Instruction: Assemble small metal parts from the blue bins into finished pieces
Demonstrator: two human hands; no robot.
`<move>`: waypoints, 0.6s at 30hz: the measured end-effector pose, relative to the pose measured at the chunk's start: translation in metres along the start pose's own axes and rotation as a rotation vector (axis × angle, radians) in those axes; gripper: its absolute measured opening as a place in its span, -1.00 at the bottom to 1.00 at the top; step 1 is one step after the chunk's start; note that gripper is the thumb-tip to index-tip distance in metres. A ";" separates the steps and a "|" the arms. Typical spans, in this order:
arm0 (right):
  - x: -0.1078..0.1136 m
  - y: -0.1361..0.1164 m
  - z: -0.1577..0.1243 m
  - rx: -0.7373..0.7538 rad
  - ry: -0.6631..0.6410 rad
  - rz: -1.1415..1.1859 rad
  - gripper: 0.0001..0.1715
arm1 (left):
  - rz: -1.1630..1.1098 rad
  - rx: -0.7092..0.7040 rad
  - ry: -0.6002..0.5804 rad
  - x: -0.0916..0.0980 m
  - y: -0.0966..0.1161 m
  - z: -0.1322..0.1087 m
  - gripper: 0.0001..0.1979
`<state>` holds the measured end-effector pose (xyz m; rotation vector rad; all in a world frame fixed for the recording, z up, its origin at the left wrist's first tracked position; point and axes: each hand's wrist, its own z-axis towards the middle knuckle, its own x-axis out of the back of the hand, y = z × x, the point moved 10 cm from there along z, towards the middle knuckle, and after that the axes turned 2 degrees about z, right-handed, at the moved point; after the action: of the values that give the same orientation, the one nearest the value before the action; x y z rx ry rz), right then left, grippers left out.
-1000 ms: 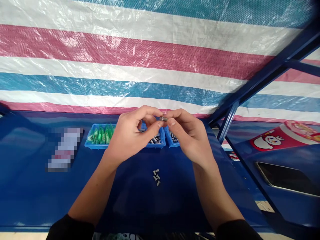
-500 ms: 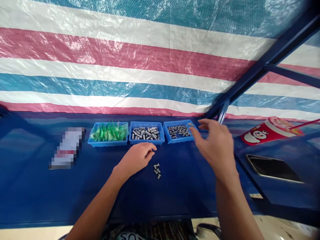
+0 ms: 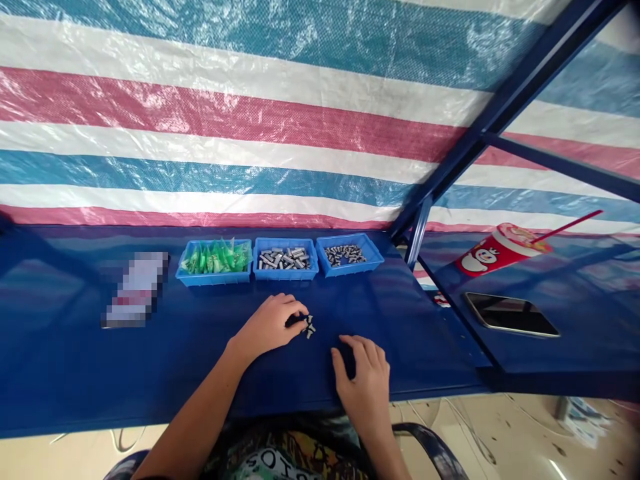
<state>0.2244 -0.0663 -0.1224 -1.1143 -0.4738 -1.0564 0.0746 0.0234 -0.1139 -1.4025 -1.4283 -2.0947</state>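
Observation:
My left hand (image 3: 273, 325) rests on the blue table with its fingers curved and the thumb apart from the forefinger. Its fingertips are right beside a small cluster of metal screw-like pieces (image 3: 311, 328), and I cannot tell whether they touch. To the right of these, my right hand (image 3: 364, 373) is low over the table, thumb and fingers apart, nothing visible between them. Beyond the hands stand three blue bins in a row. Green packets (image 3: 215, 259) fill the left bin (image 3: 214, 280), metal cylinders (image 3: 285, 259) the middle bin (image 3: 286, 275), and small metal pieces (image 3: 345, 255) the right bin (image 3: 353, 269).
A blurred-out flat object (image 3: 136, 290) lies on the left of the table (image 3: 100, 380). Across a gap on the right are a phone (image 3: 510, 313) and a tipped red cup (image 3: 495, 250) with a straw. A blue metal frame (image 3: 450, 160) and striped sheeting (image 3: 225, 120) stand behind.
My right hand has come back from the right bin toward the table's front edge. My left hand is now closer to the small metal pieces. The view has shifted to the right.

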 end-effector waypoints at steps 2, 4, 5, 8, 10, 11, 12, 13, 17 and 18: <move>-0.005 -0.005 -0.005 -0.014 -0.018 -0.037 -0.71 | 0.043 0.004 0.002 -0.003 0.001 -0.001 -0.85; -0.011 -0.013 -0.002 -0.014 -0.045 -0.045 -0.68 | 0.066 0.021 0.016 -0.004 0.000 0.000 -0.83; -0.015 -0.019 0.001 0.004 -0.071 -0.044 -0.66 | 0.071 0.033 0.030 -0.003 -0.003 0.000 -0.83; -0.032 -0.036 0.015 0.052 -0.155 -0.065 -0.58 | 0.079 0.091 0.087 0.005 -0.017 0.000 -0.83; -0.040 -0.040 0.024 0.024 -0.177 -0.094 -0.54 | 0.077 0.138 0.126 0.012 -0.029 -0.001 -0.81; -0.043 -0.040 0.028 0.000 -0.179 -0.106 -0.52 | 0.073 0.160 0.146 0.014 -0.034 -0.002 -0.80; -0.045 -0.039 0.030 -0.020 -0.177 -0.113 -0.49 | 0.067 0.179 0.166 0.017 -0.038 -0.003 -0.80; -0.046 -0.039 0.032 -0.031 -0.175 -0.115 -0.48 | 0.058 0.194 0.185 0.019 -0.041 -0.004 -0.79; -0.047 -0.038 0.032 -0.001 -0.152 -0.087 -0.47 | -0.005 0.219 0.266 0.025 -0.048 -0.004 -0.79; -0.046 -0.038 0.032 0.012 -0.137 -0.070 -0.47 | -0.030 0.223 0.291 0.028 -0.051 -0.004 -0.80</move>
<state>0.1758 -0.0196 -0.1257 -1.1714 -0.6308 -1.0410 0.0251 0.0532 -0.1209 -0.9545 -1.5114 -1.9845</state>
